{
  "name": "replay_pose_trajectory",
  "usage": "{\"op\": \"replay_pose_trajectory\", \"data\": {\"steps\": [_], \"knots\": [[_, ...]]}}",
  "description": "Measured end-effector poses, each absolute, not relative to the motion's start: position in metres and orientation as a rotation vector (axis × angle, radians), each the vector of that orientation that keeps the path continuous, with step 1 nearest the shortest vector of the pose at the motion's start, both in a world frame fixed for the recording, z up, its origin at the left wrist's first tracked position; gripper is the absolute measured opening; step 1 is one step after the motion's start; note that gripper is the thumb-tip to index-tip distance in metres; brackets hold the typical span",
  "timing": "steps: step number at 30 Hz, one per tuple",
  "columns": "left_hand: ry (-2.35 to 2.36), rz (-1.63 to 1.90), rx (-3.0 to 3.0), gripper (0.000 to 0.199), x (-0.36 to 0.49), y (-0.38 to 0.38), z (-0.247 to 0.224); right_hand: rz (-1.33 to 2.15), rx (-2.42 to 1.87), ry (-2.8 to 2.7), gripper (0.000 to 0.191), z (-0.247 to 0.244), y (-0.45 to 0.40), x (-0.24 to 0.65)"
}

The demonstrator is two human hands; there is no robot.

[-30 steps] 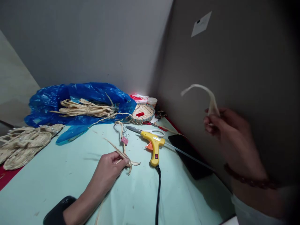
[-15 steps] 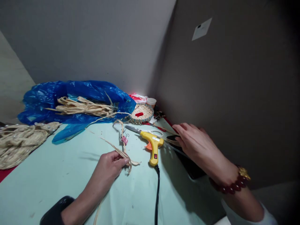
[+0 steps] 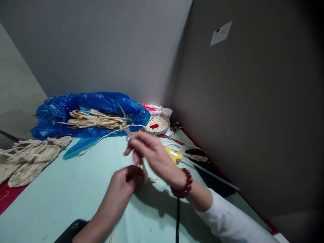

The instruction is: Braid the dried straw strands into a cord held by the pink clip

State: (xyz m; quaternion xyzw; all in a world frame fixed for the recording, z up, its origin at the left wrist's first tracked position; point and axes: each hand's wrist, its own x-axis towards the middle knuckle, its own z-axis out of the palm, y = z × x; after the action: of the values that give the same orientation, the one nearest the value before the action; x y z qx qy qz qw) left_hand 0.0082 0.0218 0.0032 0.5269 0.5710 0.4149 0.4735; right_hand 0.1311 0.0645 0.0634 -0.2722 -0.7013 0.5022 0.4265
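Note:
My left hand (image 3: 124, 184) is closed low over the table, pinching pale raffia strands (image 3: 145, 177) whose loose ends stick out to the right of its fingers. Above and beyond it, my right hand (image 3: 158, 158), with a dark red bead bracelet (image 3: 184, 184) at the wrist, reaches across to the left. Its fingers are bent and smeared by motion, so whether they hold a strand is unclear. Behind that hand, the yellow glue gun (image 3: 174, 154) is mostly hidden; a clear glue stick (image 3: 212, 173) extends from its back and a black cord (image 3: 178, 219) runs toward me.
A blue plastic bag (image 3: 55, 109) with a raffia bundle (image 3: 101, 120) lies at the back. Woven raffia pieces (image 3: 32, 165) rest at the left. A small woven tray (image 3: 162, 126) with a red item, a cup (image 3: 167, 112) and white-handled scissors (image 3: 173, 145) are near the corner. Walls enclose the back and right.
My right hand has moved left from the raffia at the right edge to above my left hand, now covering most of the glue gun. My left hand still pinches the strands. The view has shifted slightly.

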Motion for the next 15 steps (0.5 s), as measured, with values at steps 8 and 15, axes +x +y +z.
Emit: {"op": "replay_pose_trajectory", "data": {"steps": [8, 15], "knots": [[1.273, 1.033, 1.062, 0.046, 0.008, 0.022, -0.005, 1.387, -1.034, -1.583, 0.015, 0.051, 0.054, 0.189], [1.299, 1.108, 0.918, 0.044, 0.011, 0.019, -0.001, 0.838, -1.319, -2.095, 0.015, 0.024, 0.034, 0.173]]}}
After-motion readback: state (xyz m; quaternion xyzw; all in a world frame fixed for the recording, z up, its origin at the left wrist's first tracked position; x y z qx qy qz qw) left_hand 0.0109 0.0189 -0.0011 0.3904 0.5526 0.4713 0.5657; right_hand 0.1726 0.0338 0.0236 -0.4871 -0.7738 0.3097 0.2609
